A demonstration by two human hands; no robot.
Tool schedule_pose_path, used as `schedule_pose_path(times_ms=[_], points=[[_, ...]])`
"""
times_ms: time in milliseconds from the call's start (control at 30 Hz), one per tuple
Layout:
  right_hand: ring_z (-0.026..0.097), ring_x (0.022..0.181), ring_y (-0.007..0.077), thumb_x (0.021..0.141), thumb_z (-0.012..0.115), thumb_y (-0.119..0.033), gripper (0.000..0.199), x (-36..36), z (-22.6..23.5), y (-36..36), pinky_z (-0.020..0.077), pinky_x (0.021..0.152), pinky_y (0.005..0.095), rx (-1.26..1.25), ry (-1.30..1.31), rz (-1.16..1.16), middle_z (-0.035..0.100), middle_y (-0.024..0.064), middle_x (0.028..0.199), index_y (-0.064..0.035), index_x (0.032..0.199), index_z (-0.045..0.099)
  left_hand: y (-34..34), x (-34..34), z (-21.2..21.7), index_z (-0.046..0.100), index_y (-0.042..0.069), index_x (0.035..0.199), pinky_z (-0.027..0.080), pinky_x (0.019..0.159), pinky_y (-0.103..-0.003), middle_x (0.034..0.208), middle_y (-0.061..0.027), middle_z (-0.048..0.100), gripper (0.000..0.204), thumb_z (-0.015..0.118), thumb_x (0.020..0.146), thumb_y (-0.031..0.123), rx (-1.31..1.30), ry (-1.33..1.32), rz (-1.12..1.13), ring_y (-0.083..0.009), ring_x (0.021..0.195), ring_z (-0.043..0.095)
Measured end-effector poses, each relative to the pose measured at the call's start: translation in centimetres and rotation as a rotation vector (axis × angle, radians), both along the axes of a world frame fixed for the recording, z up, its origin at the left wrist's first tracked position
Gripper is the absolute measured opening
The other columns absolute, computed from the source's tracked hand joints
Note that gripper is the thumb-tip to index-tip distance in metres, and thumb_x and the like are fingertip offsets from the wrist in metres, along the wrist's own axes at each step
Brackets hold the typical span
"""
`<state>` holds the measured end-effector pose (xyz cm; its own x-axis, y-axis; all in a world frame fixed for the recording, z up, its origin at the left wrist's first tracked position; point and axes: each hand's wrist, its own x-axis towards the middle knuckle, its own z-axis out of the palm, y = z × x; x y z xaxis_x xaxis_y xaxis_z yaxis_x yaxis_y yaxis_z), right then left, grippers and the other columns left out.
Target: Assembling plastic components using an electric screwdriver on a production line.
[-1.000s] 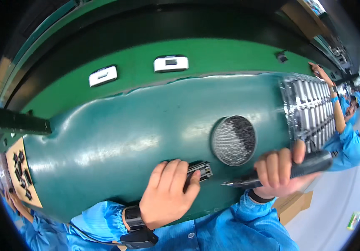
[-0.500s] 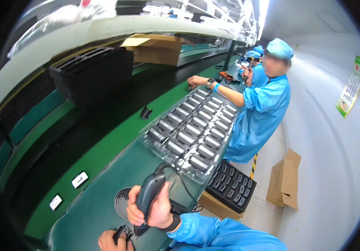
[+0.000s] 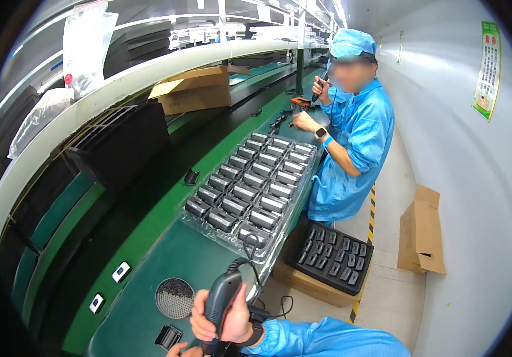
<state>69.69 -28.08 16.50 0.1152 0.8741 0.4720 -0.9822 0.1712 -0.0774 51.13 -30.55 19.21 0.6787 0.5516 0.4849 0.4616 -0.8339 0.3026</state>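
Observation:
My right hand [image 3: 229,315] is wrapped round a dark grey electric screwdriver [image 3: 222,300], held tip down with its coiled cable rising from the top. At the lower edge, the fingers of my left hand [image 3: 185,350] show beside the screwdriver's tip; the rest of that hand is cut off. A small black plastic housing [image 3: 168,337] lies on the green table right by those fingers; whether they touch it is unclear. Beyond it sits a round perforated metal dish [image 3: 175,297] with small dark screws in it.
A clear plastic tray [image 3: 256,253] carries rows of black-and-silver units. Right of the table, a black foam tray [image 3: 330,256] of parts rests on a carton. Two white pieces [image 3: 121,272] and a black part [image 3: 191,177] lie on the green strip at left. A co-worker [image 3: 351,137] holds another screwdriver.
The view has swung, showing more of the aisle. My left hand has slid lower, and the black housing it gripped now lies beside its fingers. The co-worker's outstretched arm has drawn back.

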Motion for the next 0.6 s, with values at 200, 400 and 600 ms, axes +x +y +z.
schedule_pose_path(times_ms=[200, 400, 600], points=[[0.042, 0.051, 0.0158, 0.079, 0.031, -0.097, 0.096, 2.6, 1.1, -7.8, 0.0389, 0.049, 0.0317, -0.009, 0.036, 0.009, 0.045, 0.0035, 0.062, -0.0062, 0.106, 0.047, -9.0, 3.0, 1.1, 0.068, -0.004, 0.108, 0.045, 0.097, -0.049, 0.103, -0.0204, 0.069, 0.019, 0.064, 0.094, 0.007, -0.165, -0.043, 0.087, -0.0419, 0.105, 0.061], [0.051, 0.071, 0.0193, 0.086, 0.036, -0.089, 0.087, 2.9, 0.6, -15.3, 0.0448, 0.067, 0.0357, 0.012, -0.036, -0.083, 0.051, 0.0064, 0.080, -0.0073, 0.114, 0.050, -17.5, 4.4, 0.2, 0.066, -0.006, 0.107, 0.049, 0.093, -0.049, 0.103, -0.0252, 0.067, 0.019, 0.063, 0.096, 0.009, -0.286, -0.154, 0.099, -0.0440, 0.101, 0.062], [0.054, 0.067, 0.0209, 0.088, 0.038, -0.086, 0.085, 4.0, -0.4, -21.7, 0.0469, 0.068, 0.0365, -0.037, -0.163, -0.002, 0.055, 0.0064, 0.079, -0.0118, 0.128, 0.050, -23.0, 5.3, -0.8, 0.068, -0.004, 0.105, 0.051, 0.091, -0.047, 0.103, -0.0232, 0.068, 0.018, 0.069, 0.093, 0.009, -0.318, -0.226, 0.109, -0.0427, 0.099, 0.064]])
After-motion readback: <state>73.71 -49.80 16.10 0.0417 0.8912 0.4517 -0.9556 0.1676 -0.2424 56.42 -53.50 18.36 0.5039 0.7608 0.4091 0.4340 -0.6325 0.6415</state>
